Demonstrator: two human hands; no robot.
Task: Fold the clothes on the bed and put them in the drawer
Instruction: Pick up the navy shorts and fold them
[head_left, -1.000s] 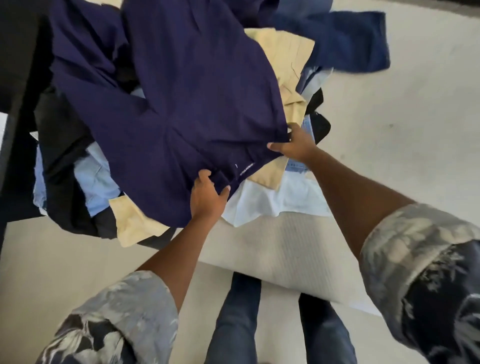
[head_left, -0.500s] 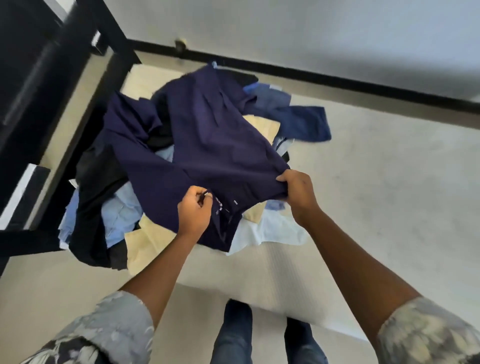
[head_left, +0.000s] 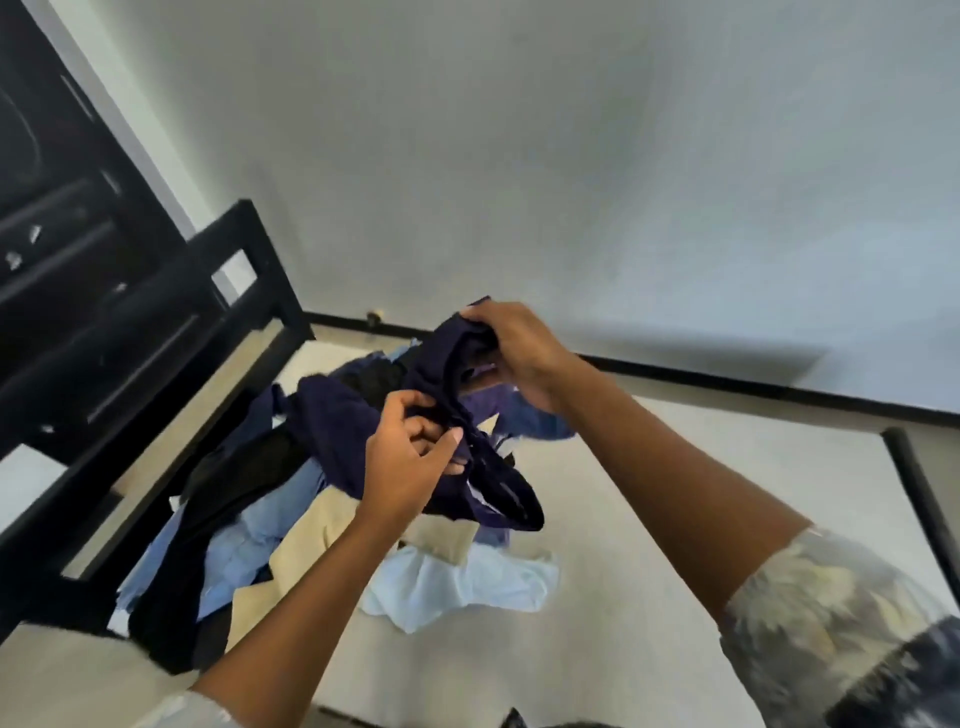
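Navy garment (head_left: 337, 436) hangs bunched between both my hands, just above the pile of clothes (head_left: 244, 545). One dark hem loops down on the pile's right side, and the rest trails back onto the pile's top. My left hand (head_left: 410, 457) pinches a fold of it, thumb pressed against curled fingers, over the middle of the pile. My right hand (head_left: 514, 353) is higher, above the pile's far edge, with its fingers curled round the gathered upper edge of the cloth. Both hands grip the fabric; they are near each other but apart.

In the pile I see a light-blue shirt (head_left: 234, 551), a beige piece (head_left: 311, 530) and a black piece (head_left: 228, 478) along the pile's left side. A pale, nearly white shirt (head_left: 457, 582) is spread at the pile's near right corner. A mid-blue garment (head_left: 540, 423) shows at the pile's far right, under my right wrist.

The pile lies on the cream mattress (head_left: 701, 467), which stretches away to the pile's right. A black bed frame (head_left: 249, 244) runs along the pile's left. Further left of the pile stands a black chest of drawers (head_left: 78, 312), blurred. A grey-white wall (head_left: 519, 156) with a black baseboard (head_left: 727, 387) rises behind the pile. A patterned sleeve (head_left: 831, 623) covers my right arm above the forearm.
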